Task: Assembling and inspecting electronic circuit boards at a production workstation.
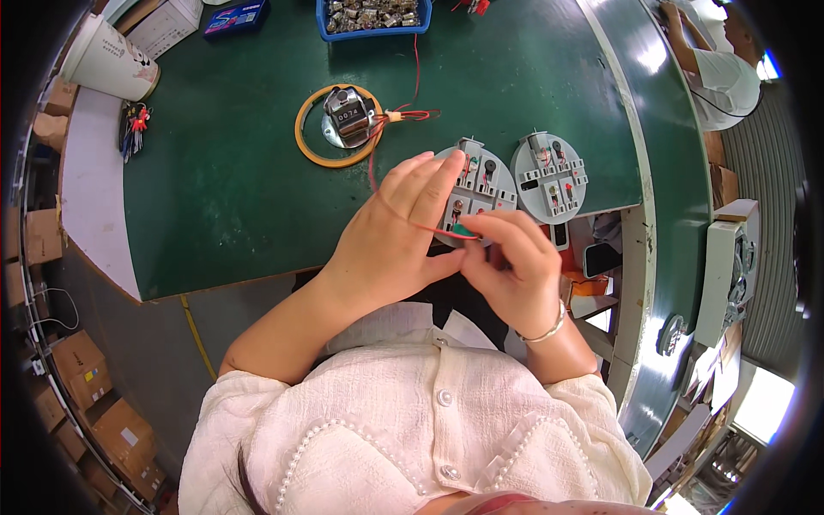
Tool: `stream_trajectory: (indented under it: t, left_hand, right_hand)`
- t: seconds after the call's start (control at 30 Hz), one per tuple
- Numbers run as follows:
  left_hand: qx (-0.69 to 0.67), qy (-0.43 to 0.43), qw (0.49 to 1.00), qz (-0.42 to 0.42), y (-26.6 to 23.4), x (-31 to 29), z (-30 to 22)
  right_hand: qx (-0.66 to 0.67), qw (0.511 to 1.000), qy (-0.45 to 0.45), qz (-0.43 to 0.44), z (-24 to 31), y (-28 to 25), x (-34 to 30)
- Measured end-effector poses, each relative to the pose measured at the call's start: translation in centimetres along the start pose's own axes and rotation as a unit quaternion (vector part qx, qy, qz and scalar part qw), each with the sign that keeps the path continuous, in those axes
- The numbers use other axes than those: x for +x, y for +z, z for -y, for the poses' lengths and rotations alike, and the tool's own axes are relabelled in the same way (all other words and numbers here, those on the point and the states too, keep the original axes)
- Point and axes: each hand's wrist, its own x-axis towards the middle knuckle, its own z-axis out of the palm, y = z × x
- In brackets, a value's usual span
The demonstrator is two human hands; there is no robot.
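The left hand (390, 236) lies over the near round grey plastic disc with small mounted parts (481, 184), fingers together and stretched flat along its left half, pressing it to the dark green table mat (240, 189). The right hand (506, 262) sits at the disc's 6 o'clock edge, thumb and forefinger pinched shut on a small green part (464, 230) where a thin red wire (403, 216) ends. That wire runs across the left fingers toward 11 o'clock, to the metal tally counter on a yellow ring (343, 120). A second grey disc of the same kind (549, 176) lies at 3 o'clock of the first, just beside it. A blue tray of metal pieces (373, 17) stands at 12 o'clock, well apart. To seat the part cleanly, I judge it best to keep the disc pinned flat, hold the wire slack and guide the tip straight in
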Motion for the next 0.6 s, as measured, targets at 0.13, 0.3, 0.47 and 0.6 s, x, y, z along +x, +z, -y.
stream_trajectory:
  t: [0.13,0.3,0.47,0.6]
  left_hand:
    - [0.002,0.013,1.000,-0.007,0.2,0.1,-0.1]
    - [0.010,0.009,1.000,-0.005,0.2,0.2,-0.3]
    - [0.021,0.013,1.000,-0.002,0.2,0.3,-0.2]
    - [0.035,0.021,0.999,0.013,0.1,0.4,-0.4]
  right_hand:
    - [-0.006,0.999,0.046,-0.021,-0.4,-1.3,-0.8]
    - [-0.012,1.000,0.007,-0.018,-0.7,-1.2,-1.2]
    - [-0.009,0.996,0.057,-0.071,-1.1,-2.6,0.2]
    - [-0.015,0.993,0.083,-0.088,-2.7,-2.9,0.8]
